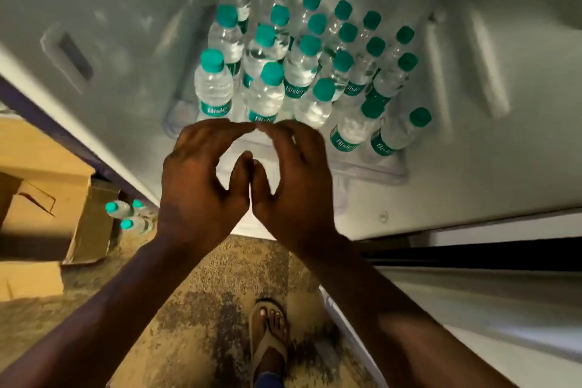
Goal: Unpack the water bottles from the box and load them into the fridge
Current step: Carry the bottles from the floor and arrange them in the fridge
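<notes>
Speckled floor point(201, 293) beneath white fridge point(441, 25), cardboard box point(47, 192).

Both forearms reach forward, left hand point(201, 176) and right hand point(294, 173) side by side, empty, fingers point(220, 131) curved inward, fingertips and thumbs of the two hands touching.

Head-worn view, steeply downward, close over the fridge shelf point(371, 167)
</notes>
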The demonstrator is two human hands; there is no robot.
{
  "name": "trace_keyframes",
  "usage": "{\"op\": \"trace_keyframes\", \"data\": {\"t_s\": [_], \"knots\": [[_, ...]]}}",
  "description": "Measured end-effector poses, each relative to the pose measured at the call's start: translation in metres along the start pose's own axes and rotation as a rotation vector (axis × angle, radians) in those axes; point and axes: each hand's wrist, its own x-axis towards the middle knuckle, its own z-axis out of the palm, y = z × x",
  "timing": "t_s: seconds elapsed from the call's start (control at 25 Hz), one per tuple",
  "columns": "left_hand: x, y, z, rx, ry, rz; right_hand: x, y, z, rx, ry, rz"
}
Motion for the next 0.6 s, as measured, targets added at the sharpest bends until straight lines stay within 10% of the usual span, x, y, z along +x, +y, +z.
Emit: {"op": "trace_keyframes", "data": {"t_s": [0.6], "knots": [[-0.205,-0.18,-0.099,0.235,-0.409,-0.482,-0.145,-0.104,0.157,-0.08,-0.771,0.12]]}}
